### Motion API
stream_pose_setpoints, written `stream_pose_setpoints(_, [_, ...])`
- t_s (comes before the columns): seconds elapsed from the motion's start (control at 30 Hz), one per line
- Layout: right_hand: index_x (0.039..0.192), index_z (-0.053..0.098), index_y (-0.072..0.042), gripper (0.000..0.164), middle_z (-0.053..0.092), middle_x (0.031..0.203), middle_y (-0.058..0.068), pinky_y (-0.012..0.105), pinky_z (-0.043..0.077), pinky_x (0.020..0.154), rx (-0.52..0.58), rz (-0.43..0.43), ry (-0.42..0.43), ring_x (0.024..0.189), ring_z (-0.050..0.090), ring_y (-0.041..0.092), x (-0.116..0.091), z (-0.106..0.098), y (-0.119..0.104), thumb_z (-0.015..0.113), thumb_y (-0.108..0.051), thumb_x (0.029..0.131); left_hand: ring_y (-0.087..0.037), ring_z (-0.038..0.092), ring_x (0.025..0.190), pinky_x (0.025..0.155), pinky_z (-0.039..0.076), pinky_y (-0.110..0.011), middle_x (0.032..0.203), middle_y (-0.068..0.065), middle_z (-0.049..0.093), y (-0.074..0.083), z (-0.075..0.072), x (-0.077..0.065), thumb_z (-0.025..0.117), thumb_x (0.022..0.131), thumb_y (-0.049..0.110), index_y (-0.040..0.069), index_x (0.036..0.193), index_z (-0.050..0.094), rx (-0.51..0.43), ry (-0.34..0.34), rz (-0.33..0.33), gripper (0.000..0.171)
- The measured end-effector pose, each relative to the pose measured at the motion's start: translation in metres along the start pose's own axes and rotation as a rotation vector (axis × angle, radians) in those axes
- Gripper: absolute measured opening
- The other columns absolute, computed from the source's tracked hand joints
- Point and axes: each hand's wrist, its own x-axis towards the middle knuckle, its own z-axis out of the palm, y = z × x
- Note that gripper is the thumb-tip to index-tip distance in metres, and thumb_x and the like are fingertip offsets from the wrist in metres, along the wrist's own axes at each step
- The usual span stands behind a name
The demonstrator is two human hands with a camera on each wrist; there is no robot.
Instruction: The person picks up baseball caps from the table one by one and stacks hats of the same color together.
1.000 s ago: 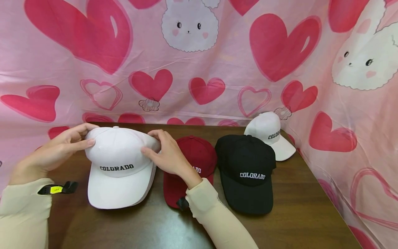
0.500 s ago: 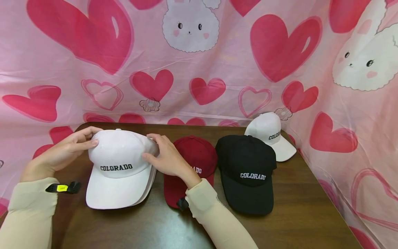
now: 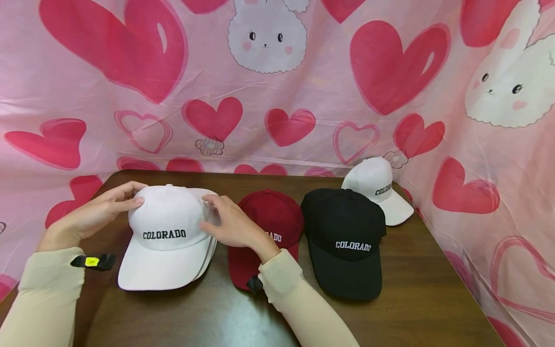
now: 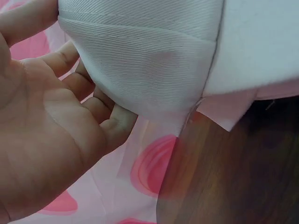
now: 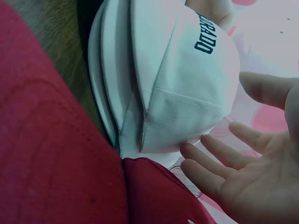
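Observation:
A white baseball cap point(image 3: 166, 262) with dark COLORADO lettering sits on top of other white caps at the table's left; the nested brims point(image 5: 110, 65) show in the right wrist view. My left hand point(image 3: 99, 212) holds the top cap by its left side, thumb on the crown and fingers behind it. In the left wrist view those fingers point(image 4: 96, 109) bend against the cloth. At the cap's right side is my right hand point(image 3: 230, 224), its fingers spread and loosely bent. The right wrist view shows its fingertips at the crown's edge and the thumb point(image 5: 264, 88) apart from the cap.
A dark red cap point(image 3: 266, 207) stands partly under my right wrist. To its right is a black cap point(image 3: 342, 217), with another white cap point(image 3: 368, 176) behind at the table's corner. A pink heart-print cloth point(image 3: 321, 86) hangs behind the brown table point(image 3: 420, 289).
The top white cap has settled lower, its crown coming down and slightly right. My left hand has moved right and down with it. The right hand's thumb and fingers have loosened from the cap.

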Motion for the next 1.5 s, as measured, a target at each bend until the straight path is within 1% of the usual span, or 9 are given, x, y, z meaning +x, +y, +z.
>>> stream_pose_setpoints(0.07, [0.158,0.045,-0.01,0.063,0.054,0.149,0.008,0.023,0.043,0.11,-0.024,-0.002,-0.032,0.132,0.051,0.014,-0.0002,0.0004,0.0001,0.069,-0.027,0.102,-0.004,0.052,0.125,0.107,0.047,-0.061,0.134,0.006,0.056,-0.0006,0.0007,-0.0003,0.053,0.111,0.022,0.017,0.148,0.045,-0.001,-0.005,-0.014,0.038])
stream_pose_setpoints(0.13, [0.159,0.045,-0.01,0.064,0.051,0.153,0.007,0.022,0.042,0.113,-0.042,-0.005,-0.056,0.135,0.049,0.013,-0.0004,0.0007,0.0001,0.068,-0.028,0.102,-0.004,0.054,0.124,0.108,0.045,-0.065,0.135,0.005,0.056,-0.0007,0.0017,-0.0002,0.054,0.111,0.024,0.017,0.149,0.044,-0.009,-0.019,-0.026,0.04])
stream_pose_setpoints(0.33, [0.162,0.04,-0.009,0.068,0.043,0.16,0.008,0.022,0.039,0.116,-0.067,-0.009,-0.101,0.141,0.043,0.014,-0.0015,0.0009,0.001,0.067,-0.028,0.103,-0.006,0.06,0.123,0.098,0.053,-0.03,0.139,0.001,0.056,-0.0018,0.003,0.0015,0.053,0.111,0.026,0.015,0.155,0.04,-0.006,-0.057,-0.033,0.047])
stream_pose_setpoints(0.4, [0.163,0.038,-0.01,0.069,0.04,0.161,0.009,0.022,0.039,0.116,-0.069,-0.007,-0.116,0.142,0.042,0.014,-0.002,0.0007,0.0014,0.067,-0.028,0.103,-0.006,0.057,0.124,0.099,0.052,-0.031,0.143,-0.002,0.051,-0.0026,0.0027,0.0015,0.053,0.112,0.027,0.016,0.157,0.037,0.013,-0.063,-0.043,0.05])
stream_pose_setpoints(0.47, [0.164,0.037,-0.01,0.071,0.038,0.162,0.009,0.022,0.039,0.116,-0.068,-0.001,-0.129,0.142,0.041,0.014,-0.0023,0.0006,0.0016,0.067,-0.029,0.103,-0.01,0.051,0.128,0.106,0.051,-0.044,0.148,-0.005,0.044,-0.0034,0.0027,0.0011,0.053,0.111,0.029,0.017,0.159,0.036,0.035,-0.065,-0.053,0.052])
stream_pose_setpoints(0.57, [0.165,0.035,-0.01,0.072,0.037,0.162,0.01,0.022,0.039,0.115,-0.071,0.01,-0.143,0.141,0.042,0.015,-0.0031,0.0002,0.0009,0.067,-0.029,0.103,-0.014,0.046,0.13,0.106,0.05,-0.05,0.153,-0.007,0.035,-0.004,0.0036,0.0011,0.054,0.111,0.031,0.02,0.16,0.035,0.083,-0.061,-0.052,0.053])
stream_pose_setpoints(0.9, [0.168,0.029,-0.013,0.076,0.03,0.167,0.01,0.023,0.041,0.114,-0.068,0.048,-0.188,0.141,0.046,0.016,-0.0047,0.0012,-0.0004,0.067,-0.028,0.104,-0.016,0.048,0.126,0.094,0.055,-0.03,0.152,-0.009,0.035,-0.0045,0.0056,0.0003,0.055,0.111,0.032,0.02,0.159,0.037,0.13,-0.035,-0.043,0.053])
stream_pose_setpoints(1.2, [0.168,0.026,-0.008,0.077,0.028,0.168,0.013,0.02,0.037,0.117,-0.082,0.023,-0.204,0.148,0.041,0.018,-0.0034,0.0034,0.002,0.065,-0.021,0.103,-0.033,0.039,0.13,0.095,0.054,-0.046,0.151,-0.017,0.033,-0.0044,0.0051,0.0022,0.056,0.11,0.035,0.018,0.159,0.037,0.162,-0.019,-0.058,0.055])
stream_pose_setpoints(1.5, [0.168,0.026,-0.009,0.077,0.027,0.171,0.009,0.02,0.035,0.119,-0.068,0.02,-0.217,0.153,0.034,0.016,-0.0049,-0.0023,0.0007,0.065,-0.022,0.104,-0.02,0.046,0.12,0.091,0.056,-0.034,0.147,-0.012,0.039,-0.0018,0.0041,0.001,0.057,0.11,0.033,0.016,0.157,0.042,0.224,0.025,-0.02,0.052])
